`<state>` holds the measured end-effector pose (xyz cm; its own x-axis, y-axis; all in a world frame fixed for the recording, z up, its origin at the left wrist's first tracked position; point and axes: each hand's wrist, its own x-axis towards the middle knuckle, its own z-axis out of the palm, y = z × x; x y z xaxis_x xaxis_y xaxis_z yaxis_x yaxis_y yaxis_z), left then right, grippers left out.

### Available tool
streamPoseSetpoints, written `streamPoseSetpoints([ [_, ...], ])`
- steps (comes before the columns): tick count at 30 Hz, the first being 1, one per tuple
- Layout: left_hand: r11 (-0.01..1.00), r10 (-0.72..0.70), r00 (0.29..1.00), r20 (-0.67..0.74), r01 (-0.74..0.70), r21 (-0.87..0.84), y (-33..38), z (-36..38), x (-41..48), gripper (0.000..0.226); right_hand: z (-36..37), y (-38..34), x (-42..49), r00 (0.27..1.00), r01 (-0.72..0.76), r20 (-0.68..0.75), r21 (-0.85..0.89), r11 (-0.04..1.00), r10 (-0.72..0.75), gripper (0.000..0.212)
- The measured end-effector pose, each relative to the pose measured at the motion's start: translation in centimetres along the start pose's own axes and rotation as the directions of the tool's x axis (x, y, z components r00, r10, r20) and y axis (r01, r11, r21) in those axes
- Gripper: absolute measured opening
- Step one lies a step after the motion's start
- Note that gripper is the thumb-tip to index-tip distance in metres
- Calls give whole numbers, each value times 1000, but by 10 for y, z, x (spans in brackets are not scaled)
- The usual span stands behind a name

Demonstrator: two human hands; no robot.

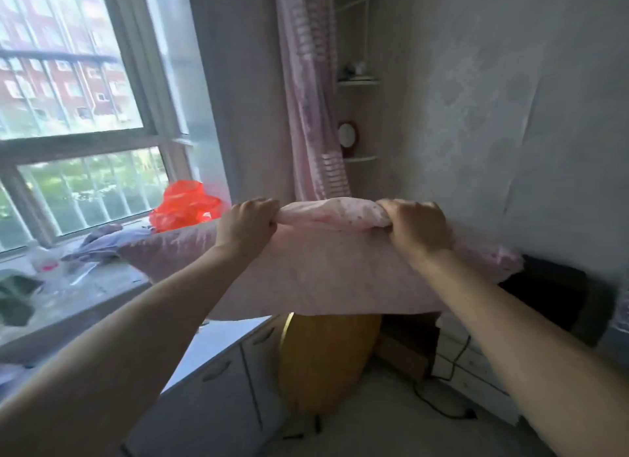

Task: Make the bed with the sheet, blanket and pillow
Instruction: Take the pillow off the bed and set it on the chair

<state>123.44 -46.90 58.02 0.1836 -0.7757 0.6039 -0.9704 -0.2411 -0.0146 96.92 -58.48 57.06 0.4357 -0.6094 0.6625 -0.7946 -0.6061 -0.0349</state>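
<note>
left: crumpled orange plastic bag [185,204] just behind the cloth's end | our left hand [246,223] fisted round the bunched edge | pale pink printed cloth [326,269] held up in the air | our right hand [417,226] gripping the same edge | risk: we judge a hard shake could sweep the bag away

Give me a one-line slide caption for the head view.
A pink cloth held up near the window, its bunched edge gripped by the left hand and right hand.
</note>
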Motion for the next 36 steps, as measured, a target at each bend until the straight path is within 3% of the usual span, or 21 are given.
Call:
streamPoseSetpoints([
  [8,968,-180,983,-23,181,172,-177,-35,-94,11,64,-191,17,981,179,54,141,974,-188,26],
  [14,873,-383,924,-19,368,320,-255,-77,-202,9,94,-320,-17,932,327,68,267,907,-356,26],
  [23,678,-644,765,-13,579,453,-278,-137,-357,10,100,-433,-95,787,513,18,536,670,-616,30],
  [30,560,-768,641,-14,681,472,-256,-163,-468,7,101,-483,-185,685,557,50,607,566,-727,22],
  [36,523,-825,562,58,721,454,-259,-151,-556,6,123,-517,-263,624,558,87,646,521,-777,16],
])
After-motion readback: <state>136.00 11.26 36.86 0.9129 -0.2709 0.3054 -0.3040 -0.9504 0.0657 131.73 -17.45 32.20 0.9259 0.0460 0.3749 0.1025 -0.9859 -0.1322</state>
